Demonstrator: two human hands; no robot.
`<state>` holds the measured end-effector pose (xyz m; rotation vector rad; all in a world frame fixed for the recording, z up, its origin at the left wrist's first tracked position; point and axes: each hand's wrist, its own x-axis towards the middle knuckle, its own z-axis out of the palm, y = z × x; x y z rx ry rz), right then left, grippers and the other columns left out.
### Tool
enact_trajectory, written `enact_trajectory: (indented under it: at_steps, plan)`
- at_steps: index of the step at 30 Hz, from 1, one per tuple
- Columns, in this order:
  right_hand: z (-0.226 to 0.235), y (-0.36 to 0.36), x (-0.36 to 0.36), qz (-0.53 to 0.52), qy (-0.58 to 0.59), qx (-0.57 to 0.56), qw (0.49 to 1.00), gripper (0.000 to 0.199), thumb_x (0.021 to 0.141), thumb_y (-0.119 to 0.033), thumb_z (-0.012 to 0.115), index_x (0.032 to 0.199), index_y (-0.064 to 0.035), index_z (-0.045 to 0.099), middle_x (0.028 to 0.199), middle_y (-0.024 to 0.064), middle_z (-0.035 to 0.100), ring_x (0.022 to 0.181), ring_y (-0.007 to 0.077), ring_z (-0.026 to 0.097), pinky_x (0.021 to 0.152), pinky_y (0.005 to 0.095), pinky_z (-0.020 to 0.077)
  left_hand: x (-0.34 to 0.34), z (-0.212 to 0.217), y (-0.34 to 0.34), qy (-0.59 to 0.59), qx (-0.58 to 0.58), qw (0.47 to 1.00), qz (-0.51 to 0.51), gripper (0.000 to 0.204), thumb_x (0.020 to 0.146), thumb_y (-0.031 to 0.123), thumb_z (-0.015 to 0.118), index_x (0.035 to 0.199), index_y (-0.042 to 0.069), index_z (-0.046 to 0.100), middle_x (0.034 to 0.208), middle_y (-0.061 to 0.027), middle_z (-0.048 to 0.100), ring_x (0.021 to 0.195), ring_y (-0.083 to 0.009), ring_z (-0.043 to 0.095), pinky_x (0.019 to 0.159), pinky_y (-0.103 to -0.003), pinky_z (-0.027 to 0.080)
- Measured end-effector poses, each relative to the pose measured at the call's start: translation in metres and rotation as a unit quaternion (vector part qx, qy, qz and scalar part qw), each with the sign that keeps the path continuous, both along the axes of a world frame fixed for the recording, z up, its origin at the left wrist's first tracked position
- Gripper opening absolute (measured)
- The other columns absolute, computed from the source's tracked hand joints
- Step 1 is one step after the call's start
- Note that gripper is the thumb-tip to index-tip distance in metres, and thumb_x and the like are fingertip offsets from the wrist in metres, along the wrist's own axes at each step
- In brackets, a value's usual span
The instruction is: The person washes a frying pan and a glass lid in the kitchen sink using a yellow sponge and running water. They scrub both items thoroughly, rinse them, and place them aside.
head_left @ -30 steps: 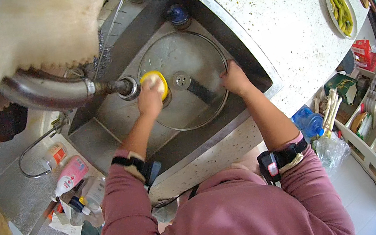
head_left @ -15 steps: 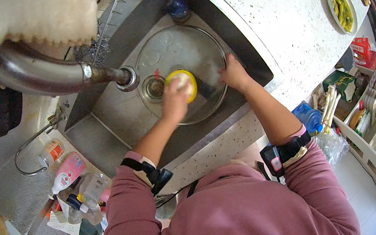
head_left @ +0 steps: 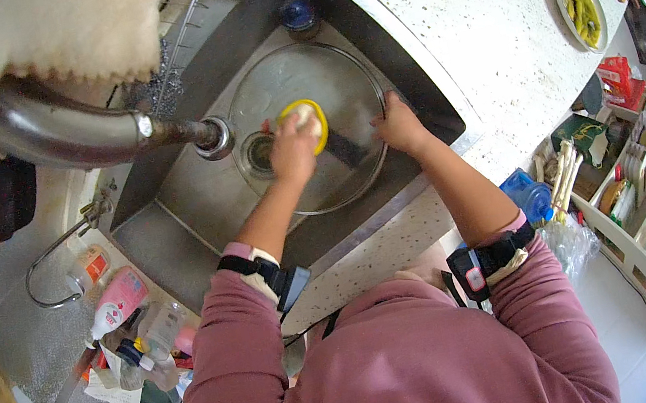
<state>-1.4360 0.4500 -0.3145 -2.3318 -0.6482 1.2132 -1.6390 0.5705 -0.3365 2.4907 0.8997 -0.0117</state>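
Observation:
A large round glass lid with a metal rim lies in the grey sink; the drain shows through it. My right hand is closed on the lid's right rim. My left hand is closed around a round sponge with a yellow edge and a pale face, held against or just over the middle of the glass. The fingertips on the sponge are partly hidden and slightly blurred.
A brown-grey faucet reaches over the sink from the left. A dark blue round object sits in the far corner. On the right counter stands a plate of green-yellow food. Bottles, including a pink bottle, crowd the left side.
My left hand has moved the sponge up and slightly left across the glass. My right hand keeps its hold on the rim.

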Motion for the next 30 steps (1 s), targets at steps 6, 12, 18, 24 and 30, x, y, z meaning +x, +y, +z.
enact_trajectory:
  at_steps: [6,12,18,24,30]
  plan:
    - [0.008,0.002,-0.003,0.014,-0.002,-0.007,1.0,0.047,0.077,-0.006,0.068,0.114,0.0077,0.044,0.105,0.0296,0.061,0.102,0.0417,0.06,0.082,0.0432,0.0497,-0.016,0.012,-0.01,0.088,-0.114,0.989,0.022,0.034,0.078,0.015,0.069,0.112,0.012,0.066,0.115,-0.0149,0.058,0.098,-0.0329,0.06,0.086,-0.04,0.049]
    - [0.011,0.004,-0.002,0.019,-0.022,-0.011,1.0,0.048,0.077,-0.007,0.069,0.116,0.0078,0.044,0.109,0.0305,0.059,0.105,0.0413,0.059,0.084,0.0433,0.049,0.01,-0.007,0.002,-0.028,0.001,0.997,0.075,0.032,0.086,0.017,0.061,0.117,0.014,0.065,0.117,-0.0167,0.058,0.101,-0.0332,0.058,0.087,-0.04,0.048]
    - [0.009,0.006,-0.003,0.031,-0.006,-0.008,0.999,0.049,0.077,-0.008,0.068,0.117,0.0083,0.044,0.109,0.0291,0.06,0.103,0.0385,0.061,0.081,0.0419,0.0501,-0.02,-0.007,-0.005,0.066,-0.058,0.995,0.05,0.03,0.079,0.016,0.067,0.109,0.015,0.069,0.111,-0.0139,0.057,0.105,-0.035,0.054,0.089,-0.042,0.046]
    - [0.009,0.0,0.002,0.013,0.007,-0.001,1.0,0.048,0.075,-0.013,0.067,0.11,0.0077,0.043,0.1,0.0331,0.061,0.1,0.0443,0.06,0.086,0.0463,0.0483,-0.002,-0.009,0.007,0.045,0.01,0.997,0.068,0.025,0.08,0.019,0.065,0.105,0.016,0.069,0.11,-0.0108,0.059,0.098,-0.0327,0.059,0.082,-0.041,0.049]
    - [0.007,0.002,-0.002,0.043,-0.015,-0.002,0.999,0.048,0.075,-0.012,0.068,0.11,0.008,0.042,0.099,0.0329,0.061,0.098,0.0445,0.06,0.085,0.0464,0.0488,-0.004,0.002,-0.012,0.062,-0.045,0.991,0.105,0.022,0.082,0.022,0.064,0.102,0.014,0.068,0.111,-0.0112,0.059,0.099,-0.0299,0.061,0.08,-0.042,0.05]
